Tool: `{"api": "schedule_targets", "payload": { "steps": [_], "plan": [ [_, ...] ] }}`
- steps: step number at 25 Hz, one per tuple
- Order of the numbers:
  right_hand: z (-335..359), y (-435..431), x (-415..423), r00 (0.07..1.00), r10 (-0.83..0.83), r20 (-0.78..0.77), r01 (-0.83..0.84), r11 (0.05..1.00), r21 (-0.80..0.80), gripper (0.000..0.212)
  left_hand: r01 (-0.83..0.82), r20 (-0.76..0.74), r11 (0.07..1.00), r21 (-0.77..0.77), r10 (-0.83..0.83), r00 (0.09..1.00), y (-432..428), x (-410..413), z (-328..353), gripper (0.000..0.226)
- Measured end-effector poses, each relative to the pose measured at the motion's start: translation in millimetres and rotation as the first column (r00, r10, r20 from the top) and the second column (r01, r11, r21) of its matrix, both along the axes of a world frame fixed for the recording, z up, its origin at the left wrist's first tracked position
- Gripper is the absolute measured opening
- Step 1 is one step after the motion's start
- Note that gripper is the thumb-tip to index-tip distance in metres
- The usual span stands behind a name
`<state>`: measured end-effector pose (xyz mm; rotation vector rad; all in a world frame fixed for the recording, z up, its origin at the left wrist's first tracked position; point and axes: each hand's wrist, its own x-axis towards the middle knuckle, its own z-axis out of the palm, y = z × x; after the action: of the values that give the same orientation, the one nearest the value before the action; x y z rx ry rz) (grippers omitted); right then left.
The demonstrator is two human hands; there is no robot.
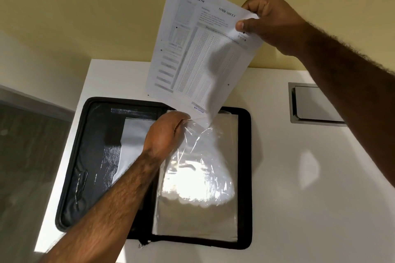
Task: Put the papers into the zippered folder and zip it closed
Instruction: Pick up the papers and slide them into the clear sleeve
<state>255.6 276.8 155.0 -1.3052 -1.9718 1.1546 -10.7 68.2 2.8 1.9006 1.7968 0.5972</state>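
Observation:
A black zippered folder (72, 168) lies open flat on the white table (299, 177). Its right half holds clear plastic sleeves (198, 188) that glare in the light. My left hand (166, 132) pinches the top edge of one sleeve and lifts it open. My right hand (271, 21) holds a printed white OMR sheet (198, 49) by its upper right corner, above the folder. The sheet hangs tilted, and its bottom corner reaches the mouth of the lifted sleeve. A white paper (134, 136) sits in the folder's left half, partly behind my left forearm.
A grey recessed hatch (314, 102) is set in the table at the right. A yellow wall (85, 6) rises behind the table. The table's left edge drops to a dark floor (25, 156). The zipper pull (142, 243) dangles at the folder's near edge.

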Motion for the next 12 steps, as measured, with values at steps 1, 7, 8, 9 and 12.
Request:
{"api": "schedule_targets", "payload": {
  "steps": [1,7,8,9,12],
  "plan": [
    [1,2,1,0.999,0.008,0.032,-0.008,1.0,-0.007,0.021,0.004,-0.01,1.0,-0.009,-0.004,1.0,1,-1,0,0.023],
    [3,14,4,0.978,0.022,0.206,-0.011,0.998,-0.056,0.009,0.044,-0.146,0.997,-0.06,-0.052,0.988,9,-14,-4,0.025],
    [2,15,3,0.976,0.016,0.215,-0.003,0.998,-0.062,0.009,0.03,-0.148,0.996,-0.088,-0.043,0.988,11,-18,-5,0.024],
    [2,17,2,0.975,0.01,0.222,0.005,0.998,-0.067,0.01,0.014,-0.142,0.994,-0.11,-0.03,0.989,11,-21,-7,0.023],
    [3,20,3,0.973,0.001,0.23,0.021,0.995,-0.095,0.012,-0.049,-0.014,0.981,-0.189,0.047,0.999,12,-29,-10,0.019]
  ]
}}
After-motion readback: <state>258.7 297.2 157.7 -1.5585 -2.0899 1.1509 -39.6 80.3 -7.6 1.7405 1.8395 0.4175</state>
